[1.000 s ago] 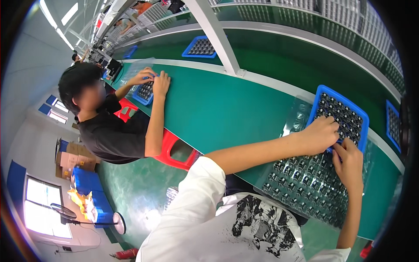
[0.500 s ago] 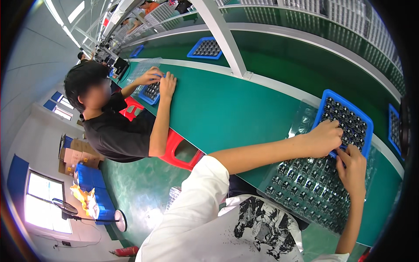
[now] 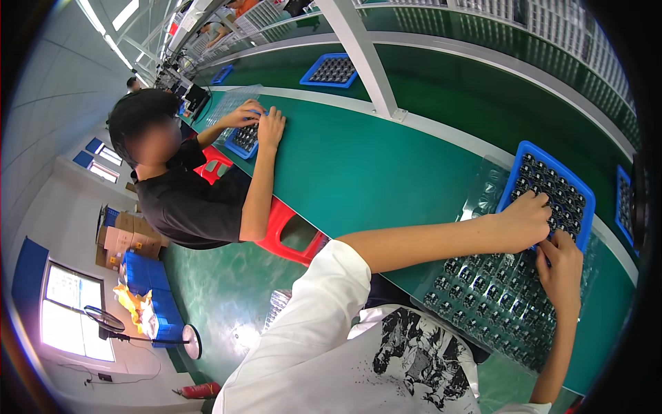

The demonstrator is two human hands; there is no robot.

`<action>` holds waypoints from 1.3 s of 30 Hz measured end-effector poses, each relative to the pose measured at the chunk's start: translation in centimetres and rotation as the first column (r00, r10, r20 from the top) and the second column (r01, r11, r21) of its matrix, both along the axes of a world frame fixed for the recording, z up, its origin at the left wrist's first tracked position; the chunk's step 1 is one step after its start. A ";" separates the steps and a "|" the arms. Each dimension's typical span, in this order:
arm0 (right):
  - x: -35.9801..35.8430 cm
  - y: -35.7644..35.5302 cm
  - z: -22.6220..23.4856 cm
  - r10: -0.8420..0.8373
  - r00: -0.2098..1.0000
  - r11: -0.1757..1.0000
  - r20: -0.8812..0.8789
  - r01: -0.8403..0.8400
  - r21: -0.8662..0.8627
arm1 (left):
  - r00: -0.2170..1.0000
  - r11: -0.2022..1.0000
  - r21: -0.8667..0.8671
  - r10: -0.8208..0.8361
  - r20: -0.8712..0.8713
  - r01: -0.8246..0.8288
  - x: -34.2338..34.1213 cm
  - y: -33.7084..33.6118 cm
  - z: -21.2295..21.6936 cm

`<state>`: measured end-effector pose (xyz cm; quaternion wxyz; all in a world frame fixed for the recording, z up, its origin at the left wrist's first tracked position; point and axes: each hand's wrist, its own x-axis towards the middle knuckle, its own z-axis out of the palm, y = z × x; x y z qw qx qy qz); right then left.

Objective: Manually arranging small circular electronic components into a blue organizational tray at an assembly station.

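Both my hands meet at the near rim of a blue plastic tray (image 3: 591, 200), which holds rows of small black parts with pale spots. My left hand (image 3: 524, 222) reaches across from the left, palm down, its curled fingers over the near parts. Beside it my right hand (image 3: 564, 268) has bent fingers and thumb close to the same rim. Whatever is between the fingertips is too small or hidden to make out. A clear plastic blister tray (image 3: 476, 324) with several rows of similar black parts lies under the hands, overhanging the bench's near edge.
Another clear blister sheet (image 3: 483, 188) sticks out left of the blue tray. A co-worker (image 3: 193, 207) at the left handles another blue tray (image 3: 243, 141) on the green bench (image 3: 372, 183). Behind a white post (image 3: 358, 58), a further blue tray (image 3: 329, 71) sits on the dark green strip.
The whole view has shifted slightly. Both my hands stay at the blue tray's near rim, with only small finger movements. The co-worker's hands remain at their tray.
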<state>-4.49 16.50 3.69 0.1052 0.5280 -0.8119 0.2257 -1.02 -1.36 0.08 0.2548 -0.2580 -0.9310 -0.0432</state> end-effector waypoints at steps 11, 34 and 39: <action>-0.4 2.1 3.2 -0.036 0.997 0.999 0.067 0.037 -0.024 | 0.978 0.925 0.373 -0.135 0.158 0.068 1.0 -3.5 5.7; -0.1 10.9 -0.4 -0.418 0.881 0.907 0.222 0.394 0.145 | 0.798 0.889 0.267 0.160 0.581 -0.372 9.5 -5.8 3.4; -1.1 10.5 -1.9 -0.350 0.932 0.932 0.087 0.338 0.131 | 0.849 0.909 0.253 0.169 0.500 -0.331 9.1 -5.1 3.2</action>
